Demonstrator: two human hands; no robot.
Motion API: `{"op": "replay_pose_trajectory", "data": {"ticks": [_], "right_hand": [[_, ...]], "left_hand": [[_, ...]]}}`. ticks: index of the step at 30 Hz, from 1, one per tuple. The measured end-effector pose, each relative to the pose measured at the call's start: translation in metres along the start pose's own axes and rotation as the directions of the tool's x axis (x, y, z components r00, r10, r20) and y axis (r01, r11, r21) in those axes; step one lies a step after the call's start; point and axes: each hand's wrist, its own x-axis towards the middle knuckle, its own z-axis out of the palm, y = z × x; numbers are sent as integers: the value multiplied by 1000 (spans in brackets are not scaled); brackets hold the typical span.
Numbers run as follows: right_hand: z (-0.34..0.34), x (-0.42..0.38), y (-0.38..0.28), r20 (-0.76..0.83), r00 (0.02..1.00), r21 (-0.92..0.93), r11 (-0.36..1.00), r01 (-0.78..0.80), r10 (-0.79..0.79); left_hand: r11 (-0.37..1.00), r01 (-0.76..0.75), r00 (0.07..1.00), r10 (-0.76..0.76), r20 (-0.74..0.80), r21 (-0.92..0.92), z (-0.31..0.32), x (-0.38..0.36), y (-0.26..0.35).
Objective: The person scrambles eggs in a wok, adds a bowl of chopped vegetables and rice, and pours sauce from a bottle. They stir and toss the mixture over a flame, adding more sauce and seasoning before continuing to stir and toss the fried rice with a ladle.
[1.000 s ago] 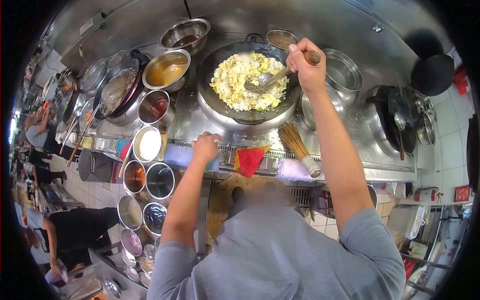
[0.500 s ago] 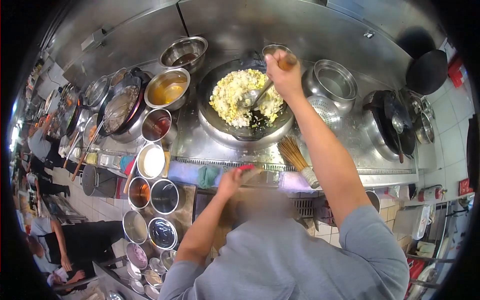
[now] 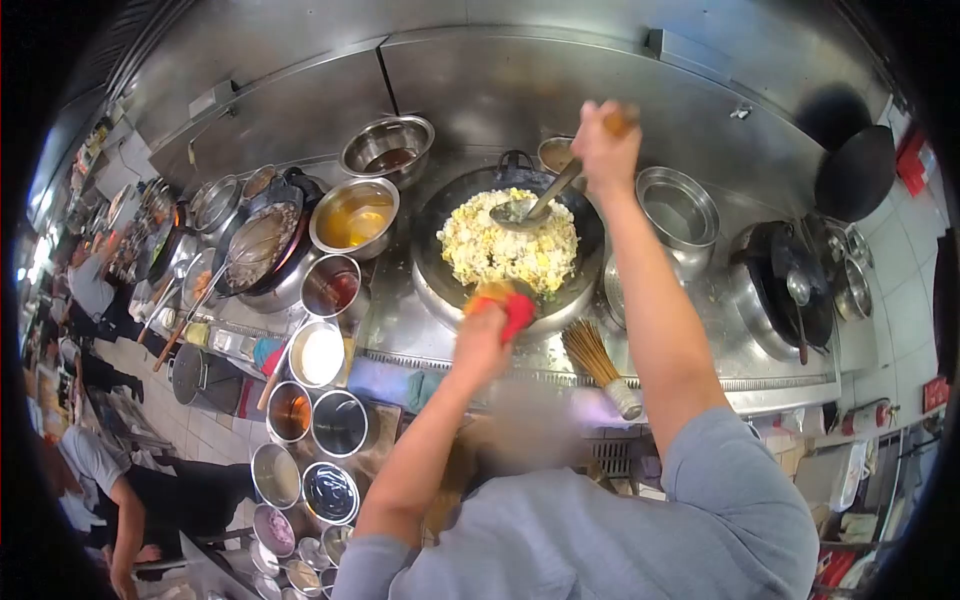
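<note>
Steel tabletop [image 3: 395,315] bore a wok [image 3: 432,250] of rice [image 3: 515,260]. Right hand [image 3: 606,150]: grip clenched ladle [image 3: 515,214]. Left hand [image 3: 482,345]: grip held red cloth [image 3: 518,314] at wok's near edge.

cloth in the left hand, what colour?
The cloth is red with an orange-yellow part; the head view, the only one, shows it.

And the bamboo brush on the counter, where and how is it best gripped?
Probably around the brush's pale bound end, coming in from the front edge of the counter. The brush lies slantwise, with that narrower end toward the front edge and its splayed bristles pointing toward the wok.
</note>
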Motion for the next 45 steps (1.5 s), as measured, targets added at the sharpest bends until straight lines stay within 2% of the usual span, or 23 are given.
{"op": "replay_pose_trajectory", "data": {"ticks": [1,3,5,8,9,11,14,16,17,19,21,24,27,29,31,33,35,37,39,40,42,44,45], "right_hand": [[-2,-5,23,2,1000,7,1000,29,-29],[15,9,30,136,991,-189,981,28,-2],[24,25,9,110,983,-89,987,-135,144],[30,-8,-22,124,989,81,993,-90,80],[34,-15,28,122,989,29,996,81,-84],[30,-10,31,306,932,-43,981,-188,192],[20,37,11,26,1000,-135,991,0,4],[-2,38,10,59,997,72,996,-57,53],[-7,29,22,69,996,239,969,-65,50],[3,27,68,186,978,-86,990,108,-91],[24,41,64,222,975,-146,988,53,-19],[36,37,3,40,999,4,999,-36,36],[46,5,64,144,990,116,993,-13,-4],[43,10,38,193,976,74,991,-113,97],[31,13,-18,51,993,-244,966,-88,103],[8,-26,-103,-41,977,-167,962,-214,211],[8,-79,-76,-298,948,-261,945,-195,113],[-2,-118,10,-45,944,-392,875,283,-326],[11,-143,29,-206,976,-256,967,9,-64],[10,-146,29,-203,974,-283,958,36,-97],[11,-144,-22,-208,974,-266,963,32,-90],[12,-113,-102,-239,957,107,984,-142,164],[-1,-90,-126,-156,960,108,970,-218,234]], "left_hand": [[998,-63,983,61,172,5,11,1,-2],[994,-100,976,91,198,36,8,5,-8],[990,-130,960,111,257,56,2,-4,-11],[976,-199,972,209,111,-91,-12,4,-4],[976,-203,971,211,108,-81,-13,8,-9],[979,-67,927,133,351,-194,-8,15,-29],[989,-128,949,102,297,70,10,9,-34],[972,-155,942,91,323,176,17,17,-33],[974,-146,942,83,326,171,18,20,-28],[988,-42,935,-12,353,145,14,26,-9],[996,-29,948,-1,319,89,16,19,-3],[997,26,974,-43,221,79,27,16,-21],[996,-5,959,29,282,-84,26,18,-37],[996,-17,942,47,331,-92,20,24,-37],[995,28,923,12,385,-98,6,27,-27],[997,-53,930,69,360,-53,-16,31,-4],[990,-142,930,136,340,-7,-22,38,-4],[992,-124,902,114,416,-3,-12,35,-10],[989,-145,899,139,416,-18,2,33,-16],[997,-70,927,59,372,16,18,29,-25],[996,-11,974,-10,226,90,27,14,-17],[995,-54,964,31,263,82,-23,1,36],[993,-93,954,67,293,76,-54,-3,65]]}}
